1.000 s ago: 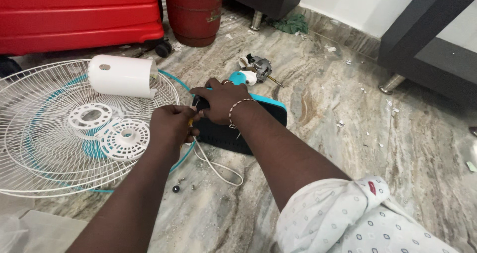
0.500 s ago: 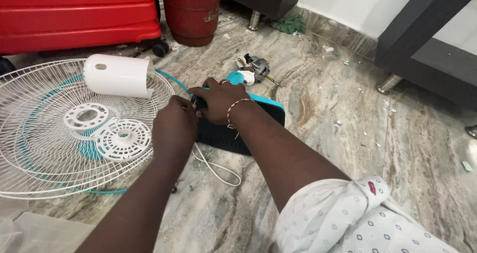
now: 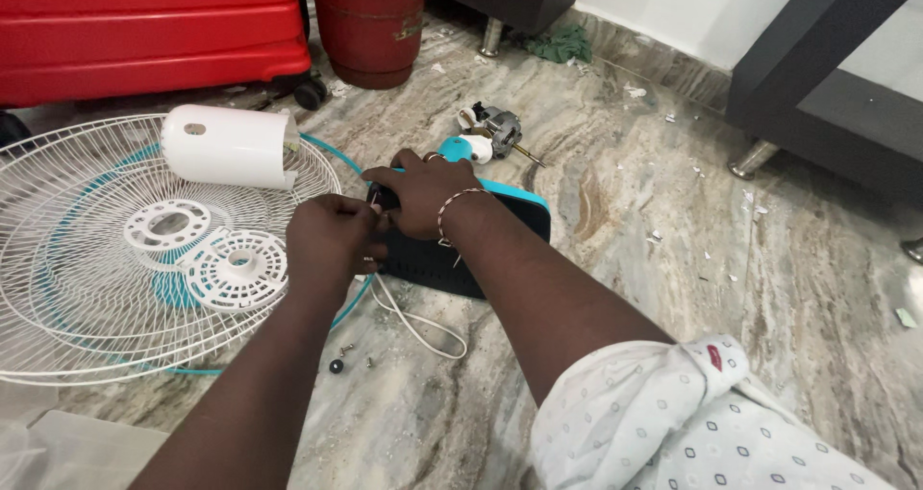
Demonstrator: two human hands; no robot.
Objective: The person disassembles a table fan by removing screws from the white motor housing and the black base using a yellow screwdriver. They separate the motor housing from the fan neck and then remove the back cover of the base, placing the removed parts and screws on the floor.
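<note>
Left hand (image 3: 332, 240) hides whatever its grip pinches; fan grille (image 3: 58, 288) cut by left edge

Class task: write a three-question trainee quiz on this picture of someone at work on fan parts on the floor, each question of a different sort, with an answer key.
1. True or false: both hands meet at the near-left corner of the blue-and-black base.
2. Which lies on the wire fan guards? A) white cylindrical cover B) red gas cylinder C) motor
3. Fill in: a white ____ trails from the base toward the person.

Key: 1 true: the left hand and right hand both grip there. 2 A. 3 cord.
</note>
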